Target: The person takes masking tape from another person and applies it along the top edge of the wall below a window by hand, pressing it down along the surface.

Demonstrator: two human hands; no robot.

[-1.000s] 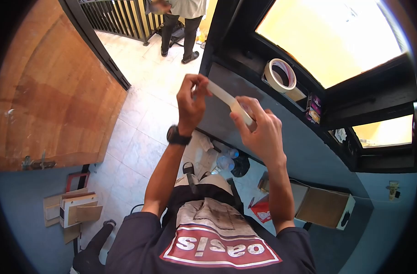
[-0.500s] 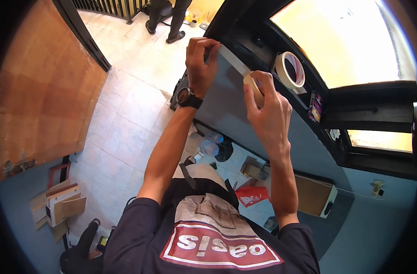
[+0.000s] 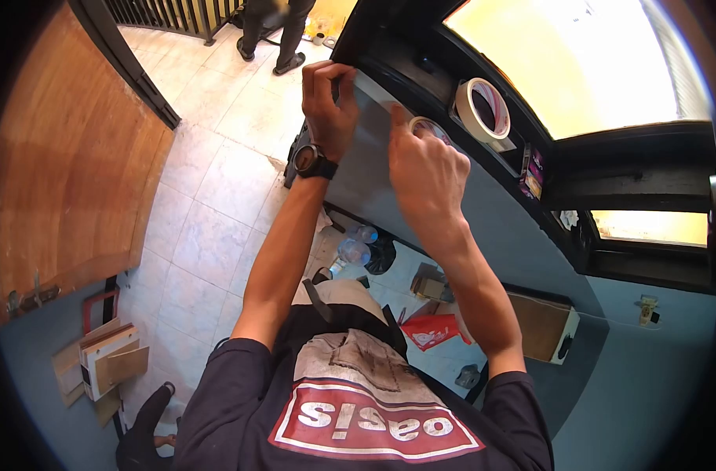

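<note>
A pale strip of masking tape [image 3: 376, 89] runs along the lower edge of the black window frame. My left hand [image 3: 326, 102], with a watch on its wrist, is closed in a pinch at the strip's far end. My right hand [image 3: 430, 171] grips a roll of masking tape [image 3: 427, 125], partly hidden behind the fingers. Its index finger points up against the strip. Another masking tape roll [image 3: 483, 110] rests on the window ledge beside my right hand.
A small purple box [image 3: 532, 173] is on the black window frame [image 3: 632, 184]. To the left is a wooden door [image 3: 83, 165]. Two people are partly visible, one standing by the railing [image 3: 169, 17], one at lower left. Bottles [image 3: 353, 251] and a red bag [image 3: 430, 330] lie below.
My right hand has turned over the roll and moved up and left along the strip, its index finger now extended onto the tape. My left hand keeps its pinch; the view has shifted slightly.
</note>
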